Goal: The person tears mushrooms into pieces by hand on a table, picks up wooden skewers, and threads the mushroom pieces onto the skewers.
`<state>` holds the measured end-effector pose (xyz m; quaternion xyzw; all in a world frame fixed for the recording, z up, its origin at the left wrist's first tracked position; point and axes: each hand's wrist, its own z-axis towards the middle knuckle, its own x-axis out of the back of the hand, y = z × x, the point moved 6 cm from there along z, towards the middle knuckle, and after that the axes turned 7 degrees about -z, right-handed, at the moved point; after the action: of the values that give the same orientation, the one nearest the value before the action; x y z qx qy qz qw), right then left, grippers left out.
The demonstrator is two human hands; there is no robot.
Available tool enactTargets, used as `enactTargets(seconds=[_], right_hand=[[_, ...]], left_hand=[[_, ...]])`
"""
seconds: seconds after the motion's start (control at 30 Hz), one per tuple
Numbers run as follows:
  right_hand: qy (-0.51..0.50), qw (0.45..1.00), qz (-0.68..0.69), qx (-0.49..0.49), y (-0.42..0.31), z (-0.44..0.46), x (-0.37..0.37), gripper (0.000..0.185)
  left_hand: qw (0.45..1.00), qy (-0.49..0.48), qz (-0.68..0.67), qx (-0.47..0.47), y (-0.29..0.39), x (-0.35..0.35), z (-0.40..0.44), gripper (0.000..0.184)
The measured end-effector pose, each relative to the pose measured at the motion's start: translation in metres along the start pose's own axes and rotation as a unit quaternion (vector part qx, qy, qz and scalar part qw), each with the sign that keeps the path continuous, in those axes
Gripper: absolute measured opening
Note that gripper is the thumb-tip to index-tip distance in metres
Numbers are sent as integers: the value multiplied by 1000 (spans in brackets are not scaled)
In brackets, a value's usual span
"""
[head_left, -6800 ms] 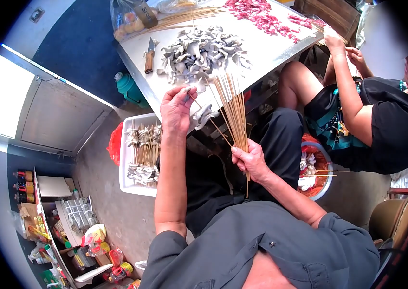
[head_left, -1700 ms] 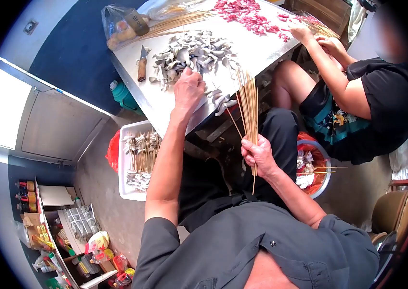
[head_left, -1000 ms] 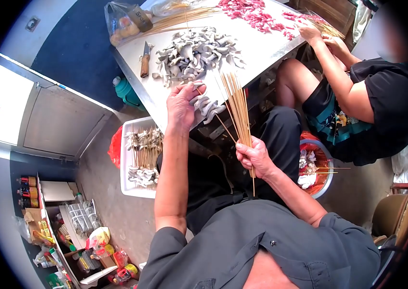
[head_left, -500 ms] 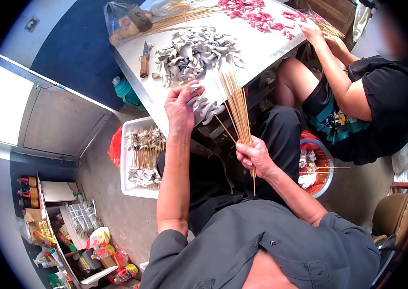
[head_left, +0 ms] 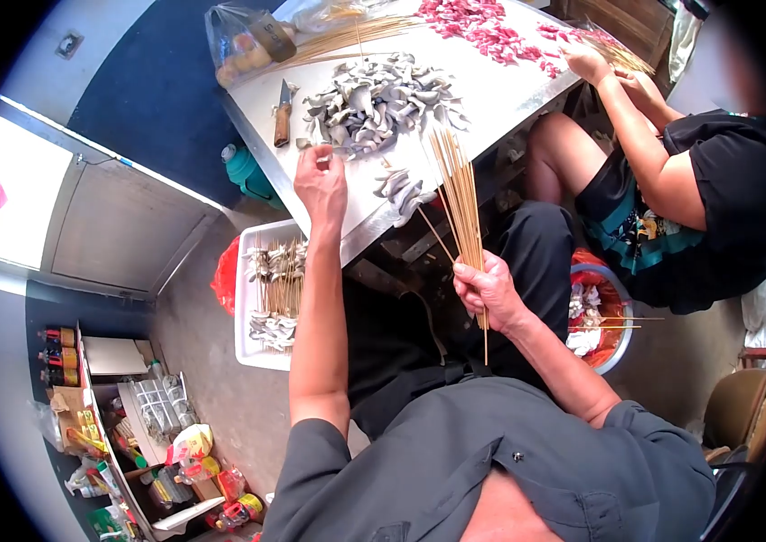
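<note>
My right hand (head_left: 489,287) is closed around a bundle of thin bamboo skewers (head_left: 457,194) that fans upward. One skewer slants left from the bundle, with several grey mushroom pieces (head_left: 401,191) threaded near its upper end. My left hand (head_left: 320,188) is at the near edge of a pile of grey mushroom pieces (head_left: 374,99) on the table. Its fingers are curled together; what they hold, if anything, is too small to make out. A knife with a wooden handle (head_left: 282,125) lies just beyond that hand.
Left of my legs, a white tray (head_left: 243,339) holds loaded mushroom skewers. At right, a person (head_left: 672,172) handles skewers by pink meat pieces (head_left: 482,32) on the table (head_left: 491,95). A lined bucket (head_left: 622,339) stands by my right leg; a teal jug (head_left: 245,172) is beside the table.
My left hand has left the tip of the mushroom skewer and moved left to the pile's edge. My right hand still grips the bundle. The whole view has shifted slightly.
</note>
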<state>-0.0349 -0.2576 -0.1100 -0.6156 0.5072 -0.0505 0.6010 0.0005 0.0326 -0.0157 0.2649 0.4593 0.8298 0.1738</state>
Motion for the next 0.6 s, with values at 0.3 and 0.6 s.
enactTargets(seconds=[0.3,0.6], right_hand=[[3,1000,9,-18,10,-7,3,11],[-21,999,11,-33,13,-4,-7,10]], left_hand=[[960,-54,221,-162,-19,-11,23,15],[998,-46,21,-48,-4,2,-11,7]])
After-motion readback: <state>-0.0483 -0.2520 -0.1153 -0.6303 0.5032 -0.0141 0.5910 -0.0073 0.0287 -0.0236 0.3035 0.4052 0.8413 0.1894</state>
